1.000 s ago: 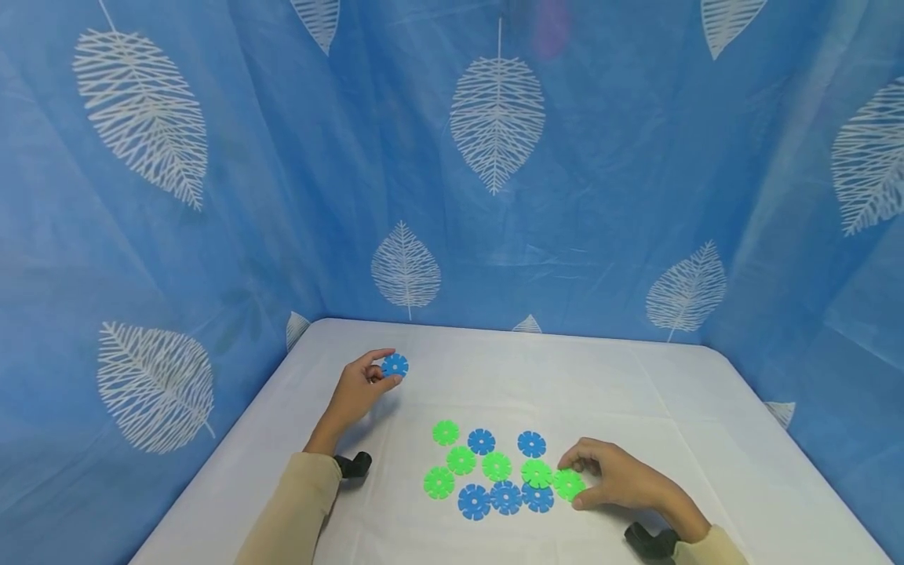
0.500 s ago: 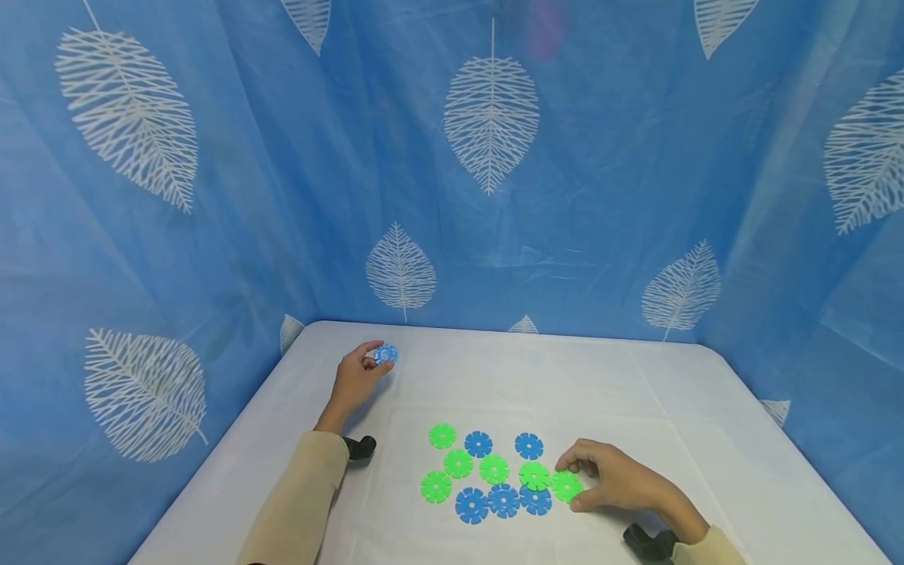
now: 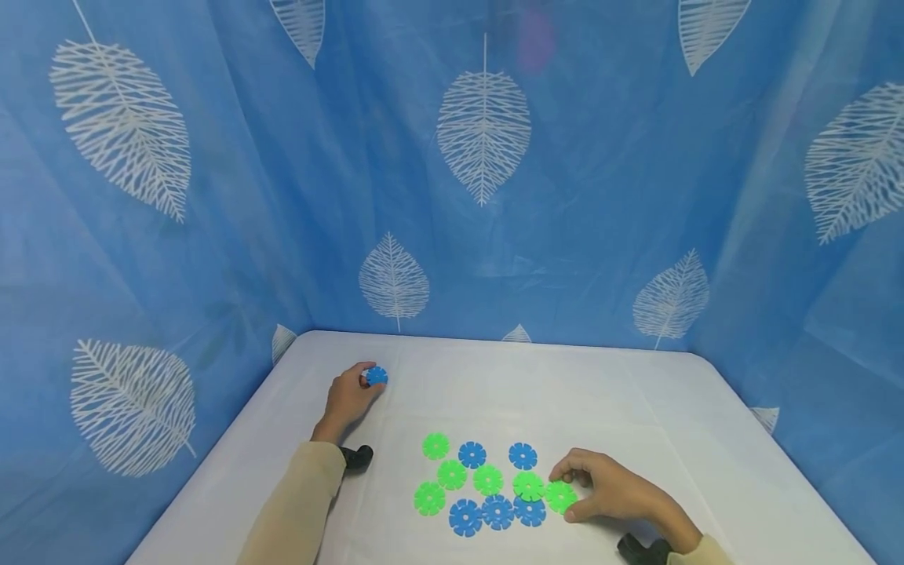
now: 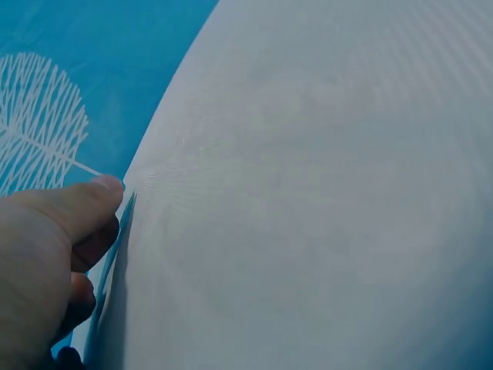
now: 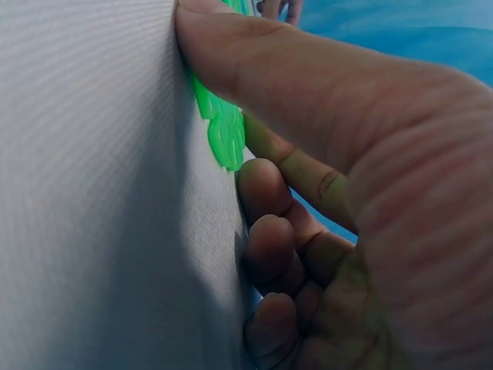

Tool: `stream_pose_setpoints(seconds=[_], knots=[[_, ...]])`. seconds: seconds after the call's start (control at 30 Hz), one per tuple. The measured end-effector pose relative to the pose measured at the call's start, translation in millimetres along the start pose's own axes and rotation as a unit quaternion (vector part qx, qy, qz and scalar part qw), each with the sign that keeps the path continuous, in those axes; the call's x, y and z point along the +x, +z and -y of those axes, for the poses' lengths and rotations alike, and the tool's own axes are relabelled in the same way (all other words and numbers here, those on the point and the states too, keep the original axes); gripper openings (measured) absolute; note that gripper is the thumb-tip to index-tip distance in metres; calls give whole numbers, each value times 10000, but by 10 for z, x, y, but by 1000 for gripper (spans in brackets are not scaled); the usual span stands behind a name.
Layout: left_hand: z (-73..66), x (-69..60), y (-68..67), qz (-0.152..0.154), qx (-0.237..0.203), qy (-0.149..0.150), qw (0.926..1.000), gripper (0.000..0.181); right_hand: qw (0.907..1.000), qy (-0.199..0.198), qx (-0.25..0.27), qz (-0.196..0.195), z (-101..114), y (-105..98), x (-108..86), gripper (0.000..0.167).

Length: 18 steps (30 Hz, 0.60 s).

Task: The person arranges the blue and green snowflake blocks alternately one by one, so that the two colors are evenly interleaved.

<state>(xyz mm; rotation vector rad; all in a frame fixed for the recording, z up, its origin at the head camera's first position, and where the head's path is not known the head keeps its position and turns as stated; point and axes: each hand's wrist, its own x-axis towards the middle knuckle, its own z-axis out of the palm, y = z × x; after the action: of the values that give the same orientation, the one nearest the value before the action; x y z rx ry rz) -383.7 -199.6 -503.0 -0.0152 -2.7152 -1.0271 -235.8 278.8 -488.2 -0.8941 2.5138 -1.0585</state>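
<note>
At the table's far left, my left hand (image 3: 348, 402) holds a blue notched plastic disc (image 3: 377, 377) between thumb and fingers. The left wrist view shows this disc edge-on, close to the white cloth; I cannot tell whether it touches. My right hand (image 3: 606, 486) rests at the right end of the disc group, thumb and index finger at opposite edges of a green notched disc (image 3: 561, 497). Its other fingers are curled beside the cloth in the right wrist view. Another green disc (image 3: 528, 486) lies against that one, partly over a blue disc (image 3: 530, 512).
Several more green discs (image 3: 429, 498) and blue discs (image 3: 472, 455) lie flat mid-table, some overlapping along the near row. The white cloth-covered table (image 3: 551, 392) meets a blue curtain (image 3: 586, 196) with leaf prints at its back and sides. Black wrist mounts (image 3: 356, 457) sit on both forearms.
My left hand has carried the blue disc leftward and away, then lowered it toward the cloth. My right hand stays at the green disc. The head view has shifted slightly.
</note>
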Motion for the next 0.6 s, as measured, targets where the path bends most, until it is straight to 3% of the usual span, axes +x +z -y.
stream_pose_setpoints(seconds=[0.4, 0.6], knots=[[81, -71, 29, -149, 656, 74, 9977, 54, 9999, 70, -69, -36, -18, 31, 4, 44], [134, -43, 36, -251, 997, 282, 9943, 55, 9998, 150, -67, -68, -3, 31, 11, 43]])
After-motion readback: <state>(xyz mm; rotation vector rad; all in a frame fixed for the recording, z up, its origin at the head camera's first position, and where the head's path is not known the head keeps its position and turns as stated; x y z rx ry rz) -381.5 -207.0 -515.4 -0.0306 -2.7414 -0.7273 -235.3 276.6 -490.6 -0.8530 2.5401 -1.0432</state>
